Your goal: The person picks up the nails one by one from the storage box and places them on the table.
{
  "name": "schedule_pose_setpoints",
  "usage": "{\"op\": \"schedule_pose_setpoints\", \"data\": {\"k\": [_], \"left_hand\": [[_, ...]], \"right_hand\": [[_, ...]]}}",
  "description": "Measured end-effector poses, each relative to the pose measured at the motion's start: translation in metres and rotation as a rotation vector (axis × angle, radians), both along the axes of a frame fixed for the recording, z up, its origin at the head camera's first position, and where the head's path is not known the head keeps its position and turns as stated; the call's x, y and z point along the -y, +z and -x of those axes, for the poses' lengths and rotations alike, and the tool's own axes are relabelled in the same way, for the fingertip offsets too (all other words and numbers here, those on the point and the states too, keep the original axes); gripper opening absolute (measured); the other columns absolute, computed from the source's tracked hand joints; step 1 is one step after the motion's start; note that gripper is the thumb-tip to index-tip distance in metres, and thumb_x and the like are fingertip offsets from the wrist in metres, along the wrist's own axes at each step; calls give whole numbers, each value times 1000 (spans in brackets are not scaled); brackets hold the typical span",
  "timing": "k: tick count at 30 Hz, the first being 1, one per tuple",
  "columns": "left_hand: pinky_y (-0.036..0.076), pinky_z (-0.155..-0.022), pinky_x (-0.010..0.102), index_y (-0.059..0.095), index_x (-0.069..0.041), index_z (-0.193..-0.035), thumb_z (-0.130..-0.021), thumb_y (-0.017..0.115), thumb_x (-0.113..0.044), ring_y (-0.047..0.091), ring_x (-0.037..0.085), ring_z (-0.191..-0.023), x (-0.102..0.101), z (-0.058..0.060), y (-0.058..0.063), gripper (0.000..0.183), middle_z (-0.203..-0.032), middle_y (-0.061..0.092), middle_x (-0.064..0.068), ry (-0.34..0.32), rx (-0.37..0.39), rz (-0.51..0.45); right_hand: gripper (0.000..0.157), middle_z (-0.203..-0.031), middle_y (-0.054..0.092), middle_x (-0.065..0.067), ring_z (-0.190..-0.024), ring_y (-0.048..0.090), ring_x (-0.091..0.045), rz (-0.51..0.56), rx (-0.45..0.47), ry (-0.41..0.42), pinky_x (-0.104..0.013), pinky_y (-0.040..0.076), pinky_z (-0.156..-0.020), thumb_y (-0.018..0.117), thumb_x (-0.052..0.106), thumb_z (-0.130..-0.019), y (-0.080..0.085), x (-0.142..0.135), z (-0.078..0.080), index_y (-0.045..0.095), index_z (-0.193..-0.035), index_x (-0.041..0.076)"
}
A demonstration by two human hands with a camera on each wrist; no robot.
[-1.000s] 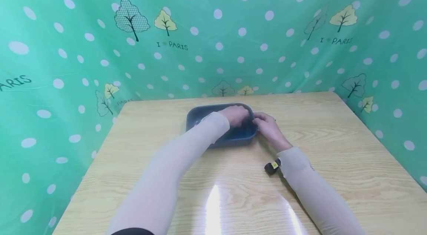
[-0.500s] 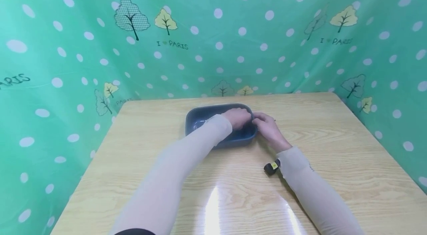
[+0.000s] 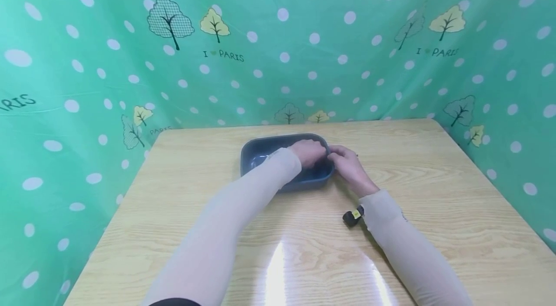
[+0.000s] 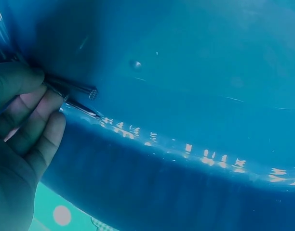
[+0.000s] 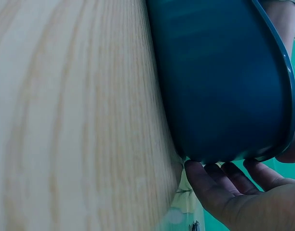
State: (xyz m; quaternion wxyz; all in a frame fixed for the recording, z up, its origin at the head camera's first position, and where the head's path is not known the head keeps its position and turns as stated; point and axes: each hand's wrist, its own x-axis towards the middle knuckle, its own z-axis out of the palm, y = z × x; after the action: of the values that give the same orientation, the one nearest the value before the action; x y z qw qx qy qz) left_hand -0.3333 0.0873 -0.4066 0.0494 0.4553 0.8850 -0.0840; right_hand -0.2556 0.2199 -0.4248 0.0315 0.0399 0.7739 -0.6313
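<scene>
A dark blue rectangular basin (image 3: pixel 304 185) with rounded corners stands toward the back of the table. My left hand (image 3: pixel 308 152) reaches down into its right end. In the left wrist view, its thumb and fingers pinch metal nails (image 4: pixel 75 87) close to the basin's inner wall. One nail shows a cross-hatched flat head, another a sharp point; the rest of them is hidden by the fingers. My right hand (image 3: pixel 349 168) holds the basin's right end, its fingertips (image 5: pixel 195 168) against the outer wall and the thumb at the rim.
A wooden table (image 3: pixel 195 166) bears the basin. Green dotted cloth (image 3: pixel 260 55) hangs behind it and along both sides. A small black device (image 3: pixel 352 217) with a yellow label sits at the right wrist.
My left hand has shifted slightly toward me and to the right inside the basin, mostly in the first half second. My right hand stays at the basin's right end.
</scene>
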Motion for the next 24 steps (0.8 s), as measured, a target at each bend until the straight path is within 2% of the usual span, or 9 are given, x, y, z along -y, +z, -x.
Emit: {"op": "schedule_pose_setpoints", "data": {"k": [7, 14, 18, 22, 24], "left_hand": [[51, -75, 31, 60, -26, -111, -77, 67, -14, 60, 15, -82, 2, -1, 3, 36, -95, 64, -4, -4, -23, 13], [51, -74, 30, 62, -26, -107, -77, 66, -14, 59, 14, -77, 4, 0, 8, 32, -89, 64, -6, -3, -39, 21], [50, -77, 30, 62, -25, -109, -78, 66, -17, 59, 14, -81, 8, 1, 15, 32, -90, 64, -6, -6, -54, 18], [50, -80, 31, 61, -25, -113, -78, 66, -15, 59, 15, -88, 17, 0, 24, 36, -95, 64, -5, 9, -32, -11], [50, -78, 31, 62, -23, -112, -78, 65, -13, 58, 16, -86, 22, -2, 30, 35, -94, 63, -4, 23, -29, -15]], "right_hand": [[39, -127, 46, -12, -116, 45, -24, 6, -6, 2, -37, 43, -95, 43, 12, -89, 0, 1, 0, 46, -126, 2], [37, -125, 47, -11, -114, 47, -24, -19, -9, -15, -38, 43, -95, 43, 14, -88, -1, 1, -1, 50, -123, 4], [37, -125, 47, -9, -115, 46, -23, -37, -4, -10, -38, 43, -95, 42, 15, -89, -1, 0, -1, 49, -124, 6], [38, -127, 46, -11, -115, 46, -23, -6, -1, -6, -38, 43, -95, 42, 14, -89, 0, -1, 0, 48, -125, 4], [38, -127, 46, -12, -115, 46, -24, 14, -2, -7, -38, 43, -95, 42, 12, -89, 1, -1, 0, 47, -125, 2]]}}
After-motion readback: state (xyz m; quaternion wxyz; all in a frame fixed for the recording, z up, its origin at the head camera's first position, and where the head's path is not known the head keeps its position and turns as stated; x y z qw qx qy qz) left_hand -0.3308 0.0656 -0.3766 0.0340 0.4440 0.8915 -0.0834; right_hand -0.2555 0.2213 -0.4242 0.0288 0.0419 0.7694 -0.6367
